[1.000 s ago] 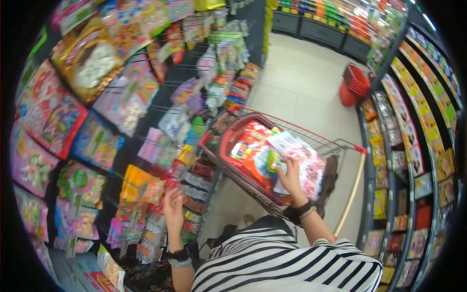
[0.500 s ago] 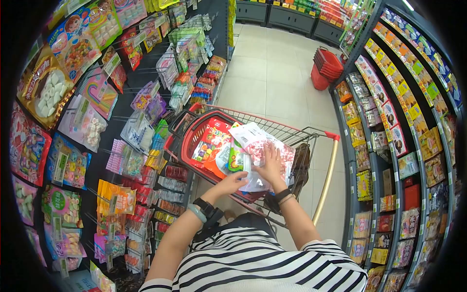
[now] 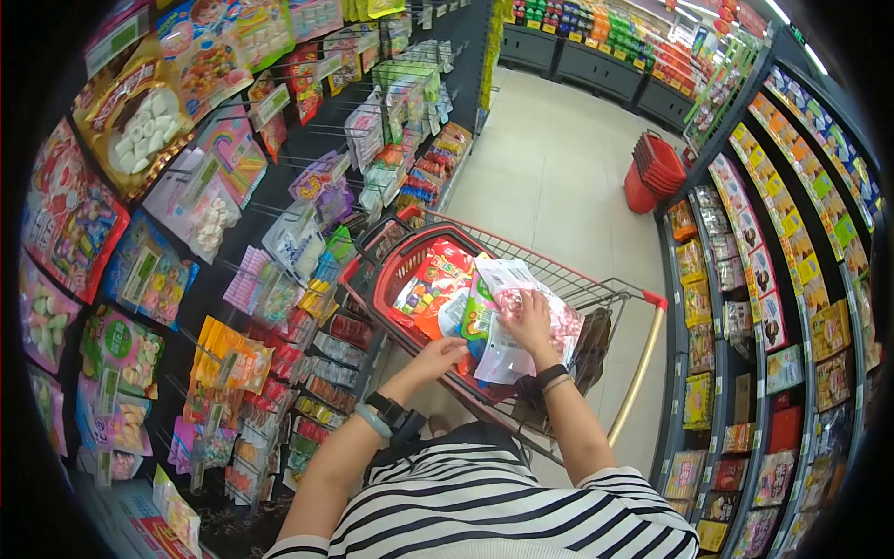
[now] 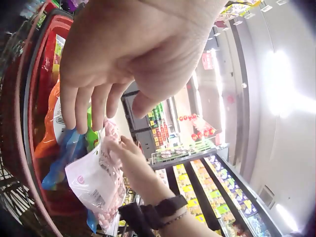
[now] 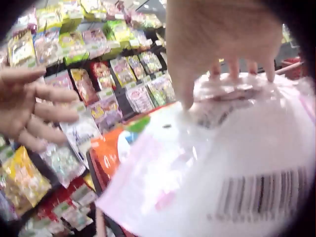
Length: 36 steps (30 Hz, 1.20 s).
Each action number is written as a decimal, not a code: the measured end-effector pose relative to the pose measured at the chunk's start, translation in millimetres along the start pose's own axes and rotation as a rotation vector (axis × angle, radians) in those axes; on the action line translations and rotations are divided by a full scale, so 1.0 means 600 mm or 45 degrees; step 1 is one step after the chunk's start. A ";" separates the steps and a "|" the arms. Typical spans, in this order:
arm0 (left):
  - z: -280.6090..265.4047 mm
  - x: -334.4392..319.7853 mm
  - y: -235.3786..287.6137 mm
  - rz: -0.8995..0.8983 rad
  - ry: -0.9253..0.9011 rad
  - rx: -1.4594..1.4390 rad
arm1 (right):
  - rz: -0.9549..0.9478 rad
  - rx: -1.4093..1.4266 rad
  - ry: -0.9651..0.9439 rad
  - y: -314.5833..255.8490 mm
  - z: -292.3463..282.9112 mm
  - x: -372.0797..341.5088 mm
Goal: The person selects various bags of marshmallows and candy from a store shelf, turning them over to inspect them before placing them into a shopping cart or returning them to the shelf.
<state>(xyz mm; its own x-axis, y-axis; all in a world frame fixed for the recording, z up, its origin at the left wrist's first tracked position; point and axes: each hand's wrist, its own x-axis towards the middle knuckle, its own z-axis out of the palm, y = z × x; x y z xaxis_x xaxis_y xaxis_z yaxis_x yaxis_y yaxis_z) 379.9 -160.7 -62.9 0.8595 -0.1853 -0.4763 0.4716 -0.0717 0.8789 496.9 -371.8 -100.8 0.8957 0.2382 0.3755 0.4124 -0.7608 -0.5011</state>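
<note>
Head view, centre: right hand [image 3: 531, 326] touches one bag [image 5: 237, 138]; whether it grips, I cannot tell. Left hand [image 3: 436, 361], released, is near one basket [image 3: 407, 267].

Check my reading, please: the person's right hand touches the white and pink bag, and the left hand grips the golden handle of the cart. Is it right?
The left hand does not grip the golden handle: the head view shows it near the white and pink bag, and the right wrist view shows it holding nothing. The right hand touches that bag, as you say.
</note>
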 end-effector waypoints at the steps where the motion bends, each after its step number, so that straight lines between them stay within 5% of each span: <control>1: -0.002 -0.005 -0.001 -0.004 0.017 -0.026 | 0.053 -0.133 -0.089 0.000 0.012 -0.009; 7: -0.018 -0.042 -0.007 0.101 0.061 -0.103 | -0.016 -0.451 0.006 -0.007 0.036 -0.018; 12: -0.036 -0.076 -0.004 0.095 0.126 -0.195 | -0.070 -0.228 0.089 -0.010 0.000 0.010; 15: -0.053 -0.100 0.005 0.184 0.180 -0.342 | 0.347 0.437 0.099 -0.079 -0.069 0.032; 16: -0.054 -0.109 0.019 0.192 0.189 -0.348 | 0.335 0.437 0.094 -0.091 -0.076 0.038; 18: -0.062 -0.127 0.054 0.290 0.381 -0.366 | 0.216 1.273 0.001 -0.111 -0.083 0.043; 19: -0.063 -0.136 0.070 0.289 0.388 -0.367 | 0.490 1.549 -0.125 -0.162 -0.116 0.035; 20: -0.063 -0.144 0.086 0.445 0.425 -0.446 | 0.489 1.553 -0.130 -0.193 -0.129 0.023; 22: -0.070 -0.164 0.108 0.605 0.467 -0.523 | 0.449 2.076 -0.475 -0.240 -0.138 0.006; 25: -0.065 -0.215 0.158 0.932 0.611 -0.874 | 0.423 2.160 -0.741 -0.290 -0.142 -0.034; 27: -0.076 -0.263 0.181 0.953 0.610 -0.972 | 0.388 2.184 -1.033 -0.323 -0.158 -0.051; 30: -0.087 -0.310 0.190 0.962 0.663 -0.899 | 0.082 1.942 -0.999 -0.345 -0.171 -0.051; 36: -0.085 -0.356 0.182 0.945 0.757 -0.862 | -0.017 1.576 -1.014 -0.393 -0.187 -0.050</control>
<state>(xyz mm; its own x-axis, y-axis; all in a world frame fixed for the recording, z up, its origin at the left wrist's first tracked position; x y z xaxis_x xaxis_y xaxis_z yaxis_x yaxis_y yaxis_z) 257.8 -79.0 133.3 0.8406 0.5389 0.0537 -0.3308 0.4324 0.8388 354.3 -267.3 93.5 0.5748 0.8151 0.0722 -0.0694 0.1365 -0.9882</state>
